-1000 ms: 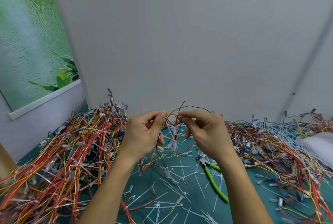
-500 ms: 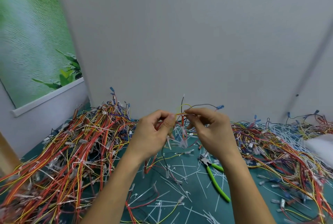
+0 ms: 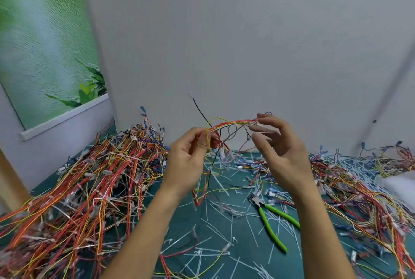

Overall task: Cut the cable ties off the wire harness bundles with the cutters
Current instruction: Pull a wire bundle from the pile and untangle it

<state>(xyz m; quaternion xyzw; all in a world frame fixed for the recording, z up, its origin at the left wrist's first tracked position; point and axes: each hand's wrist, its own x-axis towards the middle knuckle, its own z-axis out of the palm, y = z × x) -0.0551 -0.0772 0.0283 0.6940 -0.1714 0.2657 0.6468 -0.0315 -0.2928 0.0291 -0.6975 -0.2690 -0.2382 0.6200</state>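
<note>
Both hands hold a small wire bundle up above the green mat.

The left hand [image 3: 187, 162] pinches one end of the wire bundle [image 3: 231, 124] between thumb and fingers; the right hand [image 3: 278, 150] has loosely spread fingers, their tips touching the other end. The cutters [image 3: 270, 220], green-handled, lie untouched on the mat [image 3: 224, 222] below the right wrist, among cut cable ties [image 3: 215, 231]. Wire piles [image 3: 89, 179] lie on both sides. No readable writing shows.
</note>
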